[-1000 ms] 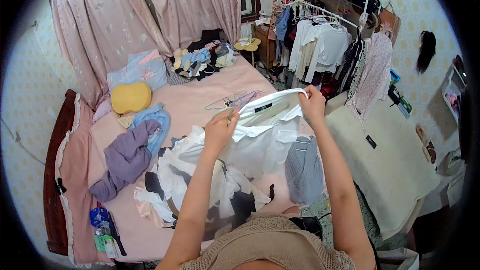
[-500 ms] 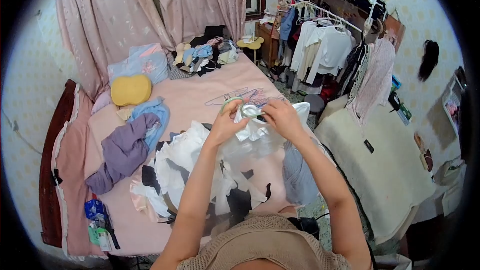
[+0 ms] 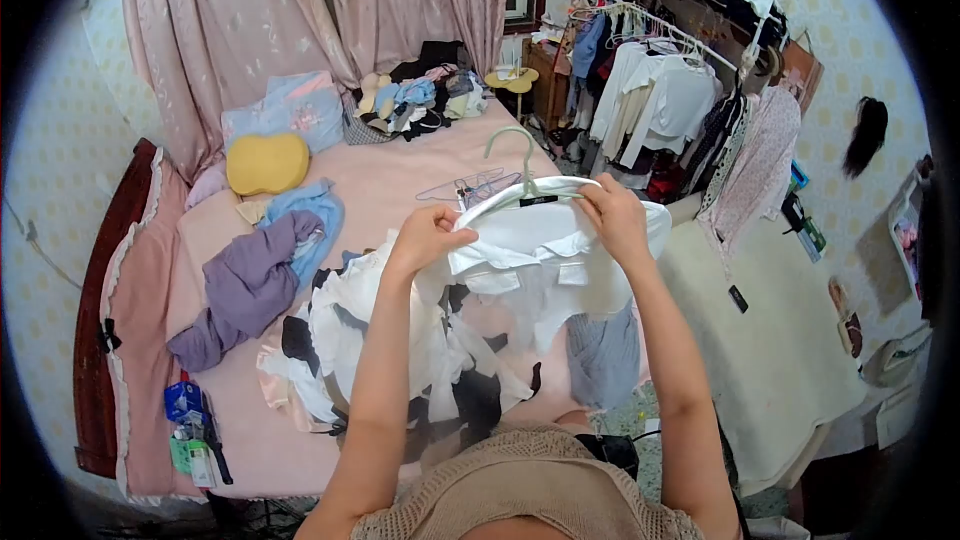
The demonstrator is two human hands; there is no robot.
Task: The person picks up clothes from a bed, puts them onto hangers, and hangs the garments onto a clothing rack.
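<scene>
Pinching a thin white collared shirt [image 3: 575, 270] with left hand [image 3: 430, 236] and right hand [image 3: 617, 214], over the right side of pink-covered bed [image 3: 395, 166]. Could slide off pale green, hook-topped hanger [image 3: 531, 160] if released unevenly.

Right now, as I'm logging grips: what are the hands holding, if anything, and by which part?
The left hand and right hand hold the white shirt by opposite sides of its collar.

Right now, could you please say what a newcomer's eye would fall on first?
Probably the white garment with a green hanger at its collar, held by the left hand and right hand above the bed. Next may come the yellow cushion at the bed's far left, then hanging clothes at upper right.
</scene>
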